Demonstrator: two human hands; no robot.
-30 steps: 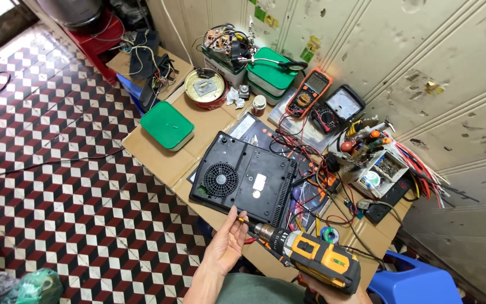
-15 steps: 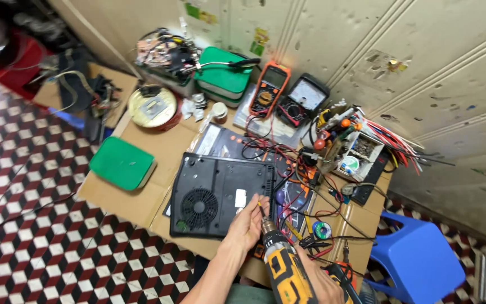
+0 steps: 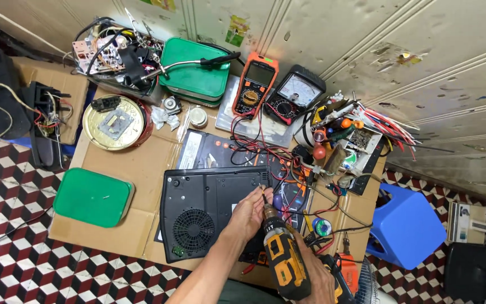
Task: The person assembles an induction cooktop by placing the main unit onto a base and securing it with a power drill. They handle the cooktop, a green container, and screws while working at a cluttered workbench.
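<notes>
From the head view I look straight down on a cluttered tabletop (image 3: 142, 163) covered with brown cardboard. In the middle lies a black appliance housing (image 3: 209, 211), underside up, with a round fan grille near its lower edge. My left hand (image 3: 250, 213) rests on the right part of that housing, its grip pinched with the fingertips (image 3: 261, 191) at the screwdriver bit, right at the housing's upper right corner. My right hand (image 3: 319, 281) is low in the frame, its grip wrapped tight around the handle of a yellow and black cordless drill (image 3: 285, 262), which tilts up and to the left so that its bit meets the same corner.

Just right of the housing, a tangle of red and black wires (image 3: 288, 169) lies over a circuit board. Beyond it, near the wall, sit an orange multimeter (image 3: 254, 84) and a black analog meter (image 3: 293, 95) side by side. A green box (image 3: 195, 76) stands left of them, with a soldering iron (image 3: 198, 62) laid across its top. A round gold tin (image 3: 116, 121) sits at the left, and a green lid (image 3: 93, 197) lies below it near the tabletop's edge. A blue plastic stool (image 3: 406, 225) stands on the chequered floor (image 3: 7, 247) to the right.
</notes>
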